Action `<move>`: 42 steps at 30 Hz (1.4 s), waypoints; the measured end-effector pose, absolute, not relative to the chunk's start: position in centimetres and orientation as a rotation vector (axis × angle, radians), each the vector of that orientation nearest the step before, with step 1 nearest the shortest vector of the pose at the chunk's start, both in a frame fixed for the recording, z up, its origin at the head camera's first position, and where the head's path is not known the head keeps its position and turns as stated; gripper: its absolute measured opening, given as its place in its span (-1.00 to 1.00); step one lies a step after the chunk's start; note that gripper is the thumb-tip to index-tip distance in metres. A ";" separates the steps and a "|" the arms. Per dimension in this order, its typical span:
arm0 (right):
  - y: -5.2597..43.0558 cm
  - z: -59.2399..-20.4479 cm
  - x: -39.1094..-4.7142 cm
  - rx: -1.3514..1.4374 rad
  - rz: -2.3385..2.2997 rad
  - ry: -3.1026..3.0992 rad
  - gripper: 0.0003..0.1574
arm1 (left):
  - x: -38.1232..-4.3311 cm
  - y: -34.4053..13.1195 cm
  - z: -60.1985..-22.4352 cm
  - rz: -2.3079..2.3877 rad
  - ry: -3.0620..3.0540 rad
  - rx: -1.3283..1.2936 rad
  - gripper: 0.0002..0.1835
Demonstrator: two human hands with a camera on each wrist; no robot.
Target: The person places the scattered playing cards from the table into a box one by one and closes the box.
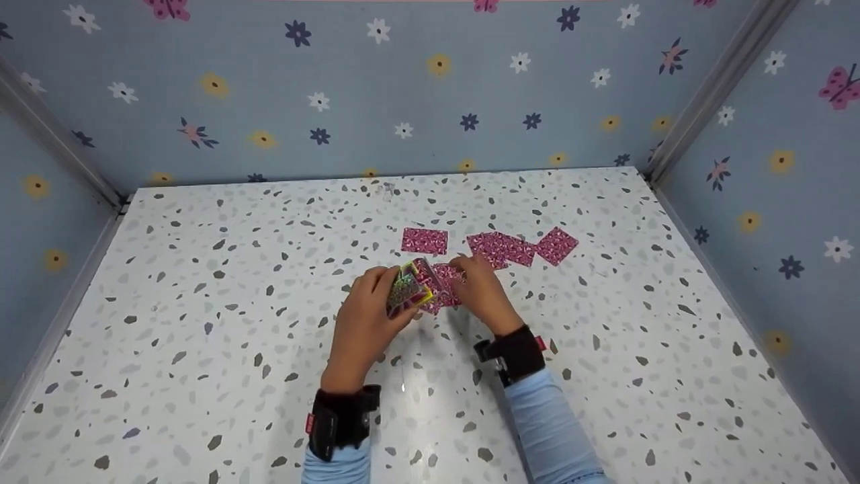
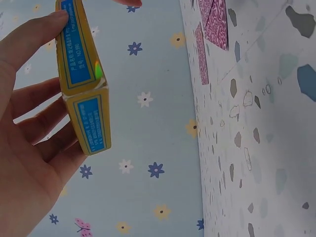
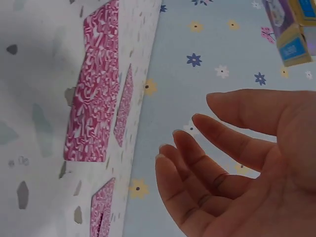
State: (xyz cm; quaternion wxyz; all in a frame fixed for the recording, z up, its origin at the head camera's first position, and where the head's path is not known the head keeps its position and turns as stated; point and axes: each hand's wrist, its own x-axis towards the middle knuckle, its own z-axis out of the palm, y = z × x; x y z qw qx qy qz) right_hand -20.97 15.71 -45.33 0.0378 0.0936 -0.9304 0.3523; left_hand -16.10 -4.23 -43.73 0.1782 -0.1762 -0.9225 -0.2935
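Note:
My left hand [image 1: 363, 319] grips a small playing-card box [image 1: 410, 290], thumb on one side and fingers on the other. In the left wrist view the box [image 2: 84, 64] shows yellow edges and blue label panels with small print. To its right, my right hand [image 1: 485, 290] hangs over the table, its fingers loosely bent with nothing between them in the right wrist view. Pink-and-white patterned cards [image 1: 449, 296] lie between the two hands, partly hidden by the box and the right hand.
Behind the hands, a single pink card [image 1: 424, 240] lies on the speckled white table [image 1: 201, 302]. Several overlapping cards [image 1: 514, 250] lie to its right, with a tilted one [image 1: 557, 246] at their end. Flower-patterned panels [image 1: 403, 87] stand at the back and sides.

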 end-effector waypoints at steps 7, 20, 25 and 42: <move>14.9 -46.6 -22.1 0.236 0.999 -3.051 -0.41 | -16.1 -4.2 -43.5 -0.817 -2.596 -0.508 -0.28; 14.0 -48.3 -22.9 0.241 0.789 -3.101 -0.19 | -16.1 -4.3 -43.3 -0.820 -2.585 -0.509 -0.29; 14.0 -48.4 -22.7 0.224 0.733 -3.149 -0.09 | -16.1 -4.3 -43.4 -0.828 -2.585 -0.518 -0.29; 14.8 -48.1 -22.3 0.320 0.611 -3.307 -0.08 | -16.1 -4.2 -43.6 -0.818 -2.575 -0.522 -0.30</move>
